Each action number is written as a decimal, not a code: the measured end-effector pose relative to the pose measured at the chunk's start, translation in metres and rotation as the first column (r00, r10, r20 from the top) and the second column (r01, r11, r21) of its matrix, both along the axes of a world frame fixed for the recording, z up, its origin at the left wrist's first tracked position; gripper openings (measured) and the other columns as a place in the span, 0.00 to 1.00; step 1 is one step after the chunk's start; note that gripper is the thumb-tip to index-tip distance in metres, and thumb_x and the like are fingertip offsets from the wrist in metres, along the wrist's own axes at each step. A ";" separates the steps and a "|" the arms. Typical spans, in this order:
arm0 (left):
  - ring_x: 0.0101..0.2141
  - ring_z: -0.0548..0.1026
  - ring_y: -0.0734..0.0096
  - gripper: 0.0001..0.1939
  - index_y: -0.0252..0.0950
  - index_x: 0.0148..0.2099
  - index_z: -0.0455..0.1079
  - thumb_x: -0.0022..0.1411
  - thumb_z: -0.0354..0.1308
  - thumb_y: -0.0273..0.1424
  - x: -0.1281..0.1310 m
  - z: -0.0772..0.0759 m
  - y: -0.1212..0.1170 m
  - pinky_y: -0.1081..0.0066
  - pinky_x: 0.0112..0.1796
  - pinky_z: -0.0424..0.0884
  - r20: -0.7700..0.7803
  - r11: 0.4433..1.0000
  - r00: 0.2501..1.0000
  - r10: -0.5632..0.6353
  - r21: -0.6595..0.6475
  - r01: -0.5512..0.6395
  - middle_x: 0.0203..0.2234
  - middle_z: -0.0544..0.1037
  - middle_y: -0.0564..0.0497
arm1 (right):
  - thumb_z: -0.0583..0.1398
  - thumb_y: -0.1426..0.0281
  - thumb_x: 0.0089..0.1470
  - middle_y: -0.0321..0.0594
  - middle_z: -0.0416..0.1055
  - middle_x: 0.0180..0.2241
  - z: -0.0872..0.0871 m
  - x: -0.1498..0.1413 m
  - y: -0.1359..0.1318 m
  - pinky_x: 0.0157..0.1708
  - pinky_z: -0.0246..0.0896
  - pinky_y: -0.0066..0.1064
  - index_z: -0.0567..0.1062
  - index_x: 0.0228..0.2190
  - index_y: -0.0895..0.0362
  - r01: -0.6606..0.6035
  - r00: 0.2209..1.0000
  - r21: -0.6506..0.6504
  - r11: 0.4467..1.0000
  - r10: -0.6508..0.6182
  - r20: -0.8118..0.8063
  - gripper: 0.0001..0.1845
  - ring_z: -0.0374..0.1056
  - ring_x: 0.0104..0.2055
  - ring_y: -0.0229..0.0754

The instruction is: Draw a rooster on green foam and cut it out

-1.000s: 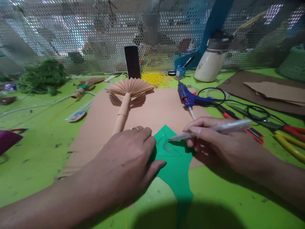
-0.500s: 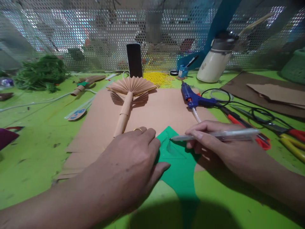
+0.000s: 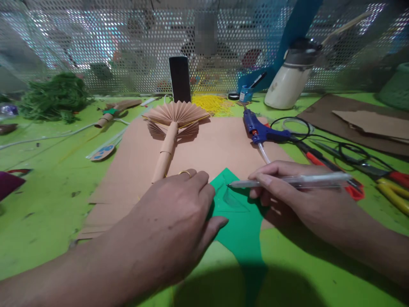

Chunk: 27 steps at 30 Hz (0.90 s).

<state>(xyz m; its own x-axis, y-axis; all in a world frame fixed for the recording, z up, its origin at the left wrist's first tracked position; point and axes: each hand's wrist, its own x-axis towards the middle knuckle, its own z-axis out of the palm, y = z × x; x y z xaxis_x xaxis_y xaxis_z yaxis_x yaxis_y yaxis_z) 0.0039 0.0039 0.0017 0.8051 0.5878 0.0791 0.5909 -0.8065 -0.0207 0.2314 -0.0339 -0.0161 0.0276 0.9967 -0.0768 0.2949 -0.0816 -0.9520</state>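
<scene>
A sheet of green paper (image 3: pixel 238 226) with thin drawn lines, including a triangle-like outline, lies in front of me over brown paper sheets (image 3: pixel 220 145). My left hand (image 3: pixel 182 209) rests on the sheet's left side, its thumb spread away from the fingers; a ring is on one finger. In my right hand (image 3: pixel 281 187) is a pen (image 3: pixel 306 180) with a clear barrel, its tip on or just over the green paper inside the drawn lines. Beyond my left hand lies a pleated brown paper fan shape (image 3: pixel 177 114) on a rolled paper stem (image 3: pixel 164 155).
A blue glue gun (image 3: pixel 263 131) with a glue stick lies behind my right hand. Scissors (image 3: pixel 394 192) and a black cord are at right. Farther back are a phone (image 3: pixel 180 79), yellow strands (image 3: pixel 211 104), a cream bottle (image 3: pixel 289 85) and a green fibre pile (image 3: pixel 56 98).
The drawn lines and a shadow or sheen on the green paper look slightly different near the pen tip. Both hands stay nearly where they were; the pen shifts barely at all.
</scene>
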 end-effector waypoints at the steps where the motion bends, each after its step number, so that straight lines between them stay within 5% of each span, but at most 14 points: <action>1: 0.28 0.69 0.59 0.10 0.36 0.36 0.72 0.67 0.59 0.38 0.000 0.000 0.000 0.61 0.27 0.65 0.001 1.000 1.000 0.002 0.000 -0.002 0.30 0.72 0.46 | 0.64 0.60 0.61 0.38 0.75 0.23 0.000 0.000 -0.001 0.16 0.59 0.22 0.82 0.26 0.53 -0.022 0.999 -0.019 1.000 0.022 -0.026 0.15 0.65 0.20 0.34; 5: 0.29 0.70 0.57 0.11 0.37 0.37 0.72 0.68 0.58 0.39 0.000 -0.002 0.000 0.60 0.29 0.65 0.009 1.000 1.000 -0.007 0.012 0.007 0.31 0.72 0.46 | 0.64 0.58 0.61 0.39 0.78 0.26 -0.002 0.002 -0.001 0.18 0.63 0.24 0.81 0.27 0.53 -0.028 0.994 -0.098 0.995 0.017 -0.104 0.16 0.67 0.21 0.35; 11: 0.29 0.70 0.56 0.10 0.37 0.37 0.72 0.67 0.59 0.37 0.000 0.000 0.001 0.59 0.28 0.65 0.008 1.000 1.000 0.005 0.003 -0.005 0.30 0.72 0.46 | 0.63 0.57 0.63 0.39 0.79 0.29 -0.005 0.002 0.001 0.26 0.67 0.25 0.83 0.30 0.52 0.003 1.000 0.036 0.999 -0.003 0.015 0.15 0.72 0.28 0.37; 18: 0.30 0.71 0.54 0.09 0.36 0.38 0.73 0.67 0.59 0.37 0.000 0.001 -0.001 0.59 0.29 0.67 0.015 1.000 1.000 0.023 -0.017 -0.023 0.31 0.73 0.45 | 0.64 0.60 0.60 0.38 0.76 0.23 -0.001 -0.001 -0.002 0.18 0.60 0.22 0.80 0.26 0.55 -0.085 0.993 -0.077 0.993 0.078 -0.090 0.15 0.66 0.19 0.33; 27: 0.29 0.71 0.55 0.10 0.36 0.37 0.72 0.67 0.59 0.38 -0.001 0.000 -0.001 0.59 0.28 0.66 0.007 1.000 1.000 0.004 -0.017 -0.004 0.30 0.72 0.46 | 0.62 0.58 0.64 0.37 0.78 0.29 -0.004 0.003 0.000 0.20 0.59 0.24 0.80 0.27 0.54 -0.008 0.999 0.052 0.999 0.006 0.052 0.17 0.67 0.23 0.33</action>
